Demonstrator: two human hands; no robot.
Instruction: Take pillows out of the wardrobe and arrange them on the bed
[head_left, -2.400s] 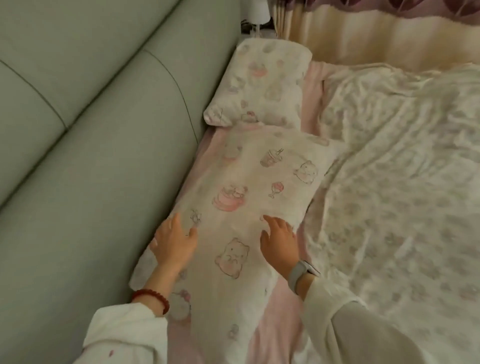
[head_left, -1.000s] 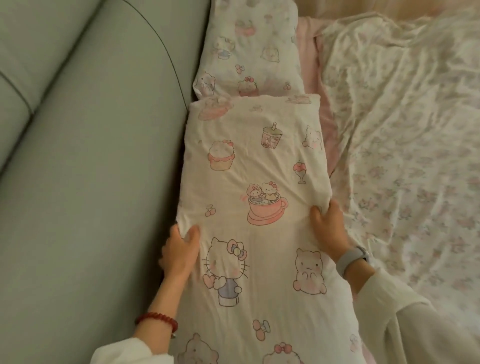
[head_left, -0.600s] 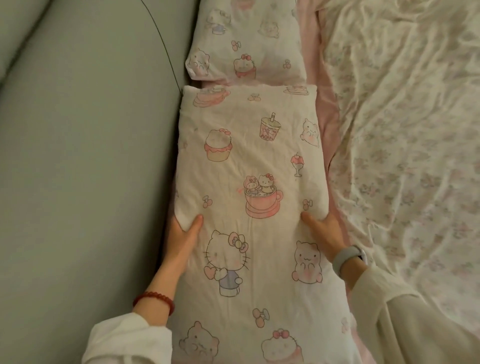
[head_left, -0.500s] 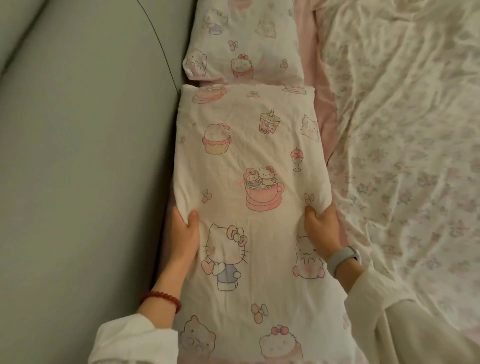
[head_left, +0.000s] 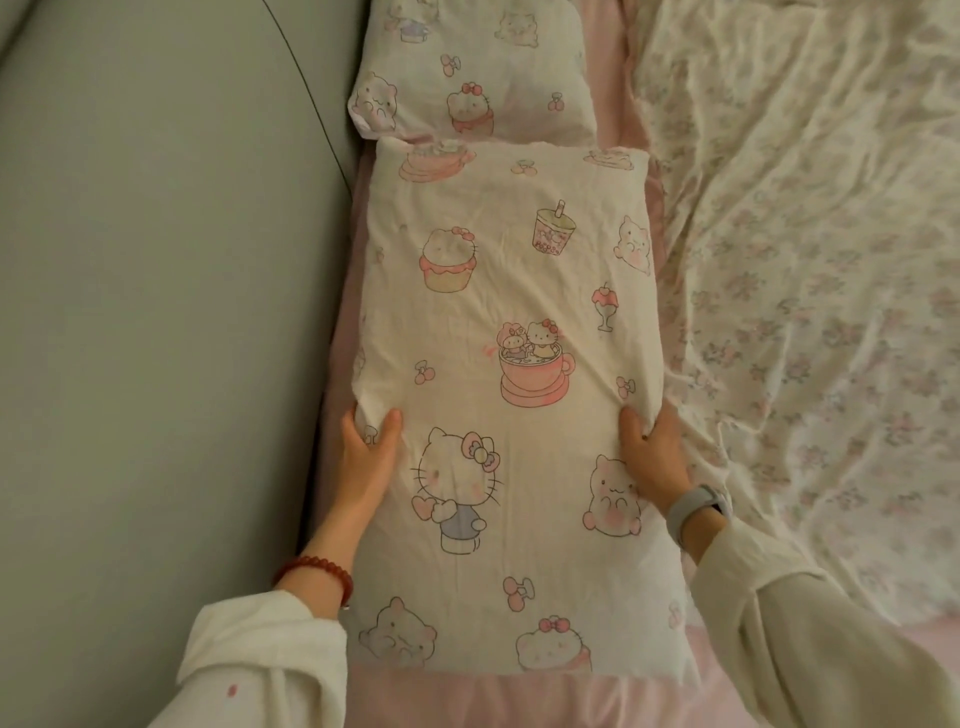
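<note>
Near pillow (head_left: 511, 395) lies flat on pink sheet (head_left: 519, 701), gripped at both edges by left hand (head_left: 366, 462) and right hand (head_left: 652, 457); grey headboard (head_left: 156, 338) flanks at 9 o'clock, second pillow (head_left: 475, 78) abuts at 12, rumpled floral quilt (head_left: 810, 291) at 3.

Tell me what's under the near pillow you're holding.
Pink sheet shows past the near pillow at its near end and along both sides. Left hand and right hand grip its edges; whatever lies directly beneath is covered.
</note>
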